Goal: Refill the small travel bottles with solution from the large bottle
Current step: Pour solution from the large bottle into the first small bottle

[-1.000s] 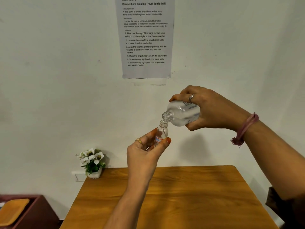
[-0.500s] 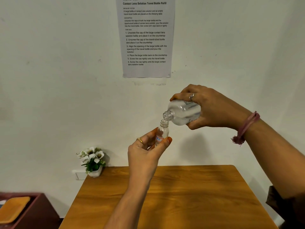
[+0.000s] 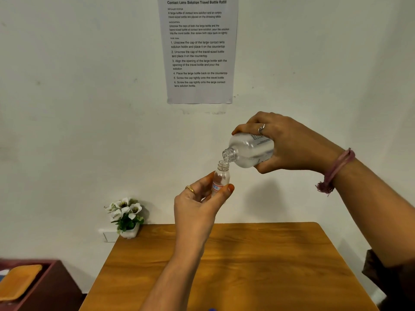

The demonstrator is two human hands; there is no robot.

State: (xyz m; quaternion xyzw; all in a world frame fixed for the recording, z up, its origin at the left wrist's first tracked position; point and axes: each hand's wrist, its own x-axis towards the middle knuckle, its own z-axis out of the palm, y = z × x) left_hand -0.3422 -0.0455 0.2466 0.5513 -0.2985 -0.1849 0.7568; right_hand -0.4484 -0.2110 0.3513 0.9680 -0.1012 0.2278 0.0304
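Observation:
My left hand [image 3: 197, 203] holds a small clear travel bottle [image 3: 221, 178] upright between thumb and fingers, well above the table. The bottle has no cap and carries a small red and blue label. My right hand [image 3: 289, 144] grips the large clear bottle [image 3: 249, 151] round its body and tips it to the left. The open neck of the large bottle sits right over the mouth of the small one. The bases of both bottles are hidden by my fingers.
A wooden table [image 3: 235, 265] lies below my hands. A small pot of white flowers [image 3: 125, 216] stands by the wall at its far left corner. An instruction sheet [image 3: 198, 50] hangs on the wall. A dark red cabinet [image 3: 45, 286] sits at lower left.
Both hands and both bottles have held almost the same pose, mouth over mouth. The view has shifted only slightly.

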